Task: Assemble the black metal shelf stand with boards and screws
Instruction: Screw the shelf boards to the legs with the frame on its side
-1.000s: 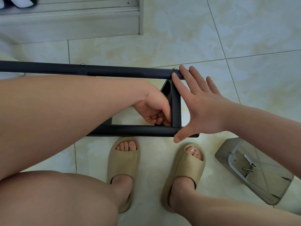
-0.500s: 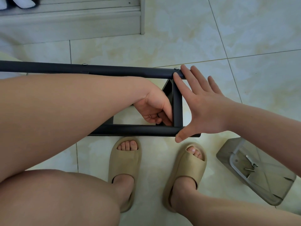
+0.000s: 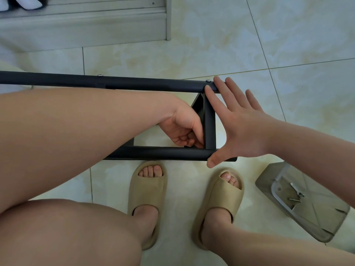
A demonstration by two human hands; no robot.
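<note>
The black metal frame lies across the tiled floor in front of my knees: a far tube [image 3: 134,84], a near tube [image 3: 163,153] and a short crossbar [image 3: 209,129] joining them at the right end. Two screw heads [image 3: 207,80] show on the far tube. My left hand [image 3: 180,129] reaches inside the frame, its fingers curled and pinching something small and dark where the crossbar meets the near tube. What it pinches is too hidden to name. My right hand [image 3: 240,127] is spread flat, fingertips on the far tube's end and thumb on the near tube's end.
A clear plastic box [image 3: 326,225] holding a few loose screws [image 3: 296,191] sits on the floor at the right. My feet in beige slippers [image 3: 148,196] stand just below the frame. A grey wooden ledge [image 3: 86,25] runs along the top left.
My left fingers have shifted slightly at the joint. My right hand and the frame have stayed in place.
</note>
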